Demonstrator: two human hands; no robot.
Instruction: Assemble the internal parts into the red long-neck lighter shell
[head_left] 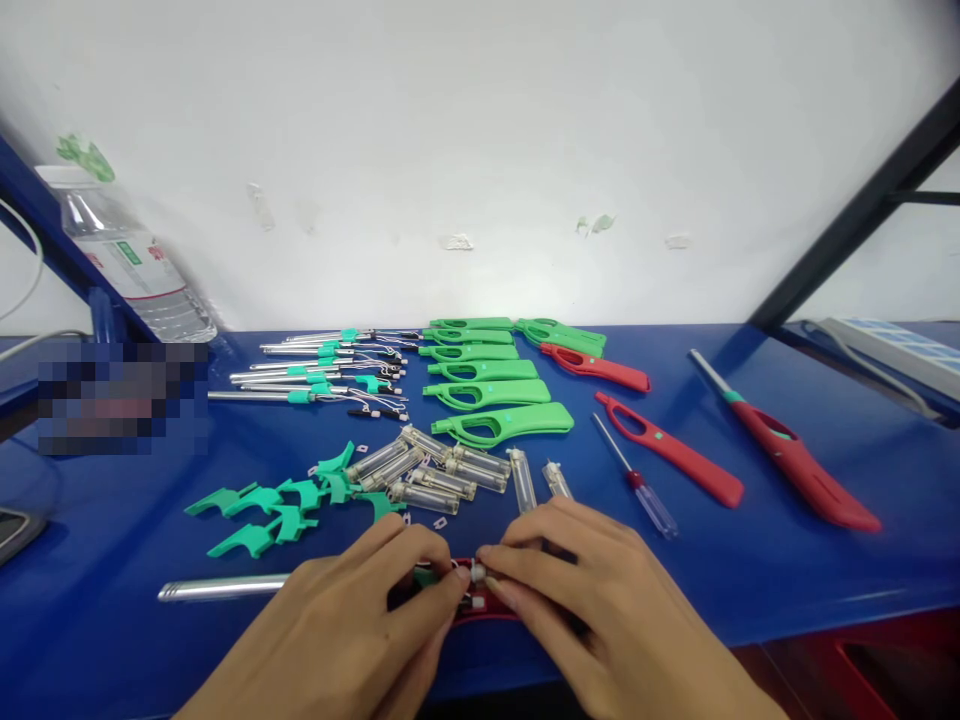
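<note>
A red lighter housing [487, 612] lies open along the table's front, mostly covered by both hands. From its left end a silver metal tube [223, 588] sticks out. Bent over the housing, my left hand [375, 610] presses thumb and fingertips against white wires and a small whitish fitting [478, 572] inside. Opposite it, my right hand [585, 590] has its fingers closed around the same fitting and the housing's right part; what lies under the palm is hidden. Just beyond the fingertips are clear fuel tanks [427, 498] and teal triggers [255, 500].
Metal tubes with wires [300, 378] lie at the back left, beside green housings [517, 420]. To the right are a red housing half [682, 450], a screwdriver [645, 500] and a red long-necked lighter [802, 465]. A water bottle [135, 265] stands back left.
</note>
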